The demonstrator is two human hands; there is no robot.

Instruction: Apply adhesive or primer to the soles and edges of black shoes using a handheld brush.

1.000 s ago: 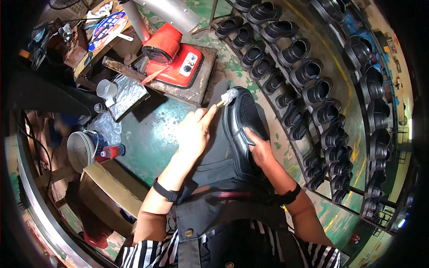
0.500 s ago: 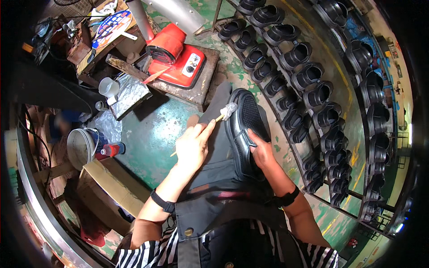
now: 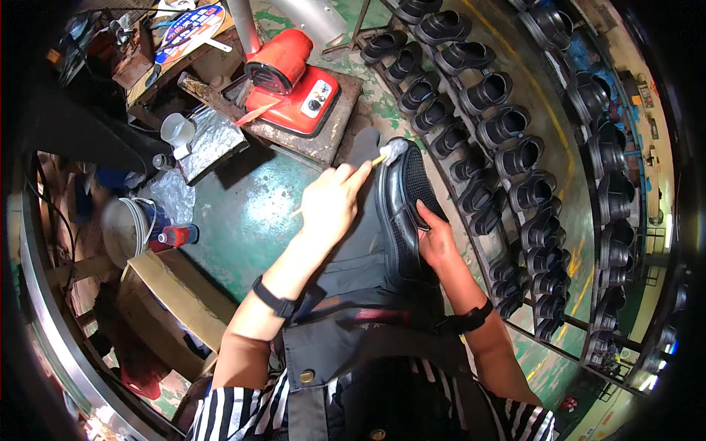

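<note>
My left hand [image 3: 332,204] is closed round a thin wooden stick, whose far end carries a wad of whitish cloth or cotton [image 3: 395,151]. That wad presses against the toe of a black shoe [image 3: 395,209], on the toe's left side. The shoe lies along my dark-trousered lap with its toe pointing away from me. It has a perforated upper and a smooth, shiny toe border. Gripping the shoe's right side at the opening is my right hand [image 3: 437,239], its thumb on the upper and its other fingers mostly hidden.
Racks to the right hold rows of black shoes [image 3: 511,158]. Ahead stands a red blower-like machine [image 3: 298,99] on a worn stand. At left are a foil-covered surface [image 3: 215,143], a clear cup [image 3: 177,131], a red-and-blue bottle [image 3: 179,235], and a cardboard box [image 3: 176,290].
My left hand has moved forward and right, carrying the wad along the shoe's edge toward the tip of the toe. My right hand still grips the shoe.
</note>
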